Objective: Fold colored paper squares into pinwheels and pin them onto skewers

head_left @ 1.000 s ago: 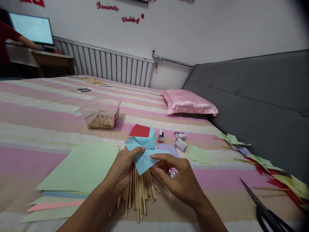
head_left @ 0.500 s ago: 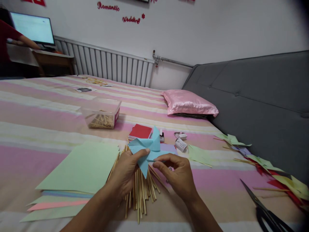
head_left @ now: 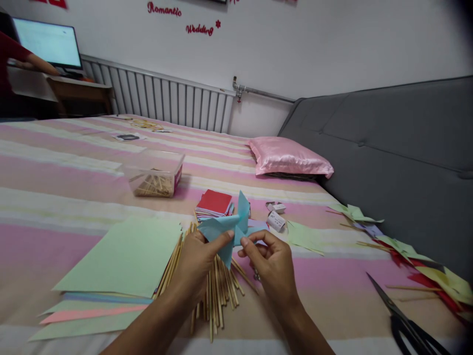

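Note:
A light blue paper pinwheel (head_left: pixel 229 228) is held up over the striped bed between both hands. My left hand (head_left: pixel 197 264) pinches its middle from the left with thumb and forefinger. My right hand (head_left: pixel 271 266) pinches the same spot from the right, fingers curled. Under the hands lies a bundle of thin wooden sticks (head_left: pixel 214 291). A stack of red paper squares (head_left: pixel 214 203) sits just behind the pinwheel.
Large coloured paper sheets (head_left: pixel 121 259) lie at the left, black scissors (head_left: pixel 406 320) at the lower right, finished pinwheels (head_left: pixel 414 256) along the grey headboard. A clear box of sticks (head_left: pixel 155 173), small white boxes (head_left: pixel 276 220) and a pink pillow (head_left: pixel 290 158) lie farther back. Another person sits at a monitor (head_left: pixel 48 44).
The pinwheel's flaps have been gathered toward its centre; it has turned more upright. My right hand moved left and closed into a pinch beside my left thumb.

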